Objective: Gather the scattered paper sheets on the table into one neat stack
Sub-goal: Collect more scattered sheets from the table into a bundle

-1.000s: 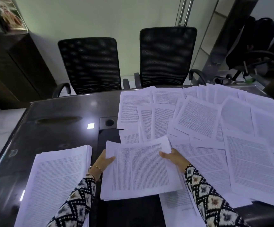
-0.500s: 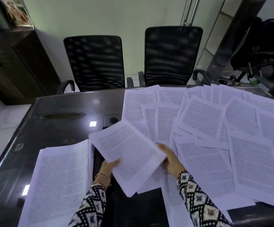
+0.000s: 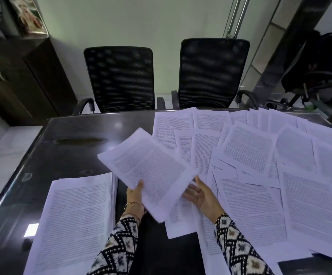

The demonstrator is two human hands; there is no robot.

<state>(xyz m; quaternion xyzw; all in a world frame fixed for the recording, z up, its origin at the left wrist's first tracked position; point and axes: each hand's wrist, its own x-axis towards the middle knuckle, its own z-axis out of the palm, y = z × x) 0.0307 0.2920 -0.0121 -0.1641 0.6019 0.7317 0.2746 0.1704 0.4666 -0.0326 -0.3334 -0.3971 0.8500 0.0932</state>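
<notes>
Fingers of left hand (image 3: 135,196) sat hidden under the bundle (image 3: 147,171), thumb clamped on top near its lower edge: a firm grasp. Right hand (image 3: 200,195) had its fingers (image 3: 190,192) loose and spread, palm up, grasping nothing, just beside the bundle's right corner; contact unclear. Thin bracelet (image 3: 133,203) on left wrist, zigzag-patterned sleeves (image 3: 238,249) on both arms.

Left of the left hand lay the stack (image 3: 75,221), flat on the table (image 3: 62,145) near its front edge. Scattered sheets (image 3: 260,175) overlapped across the table's right half, some running under the right hand and forearm. Table was dark and glossy with light reflections. Two black mesh chairs (image 3: 119,78) stood at the far side, a dark wooden cabinet (image 3: 18,80) far left.

Bundle was held off the table, tilted, far corner up-left, over the strip between stack and scattered sheets and partly over the nearest sheets. Several sheets thick, edges roughly even. All paper white with dense printed text, too blurred to read. Stack's right edge showed slightly uneven layers.
</notes>
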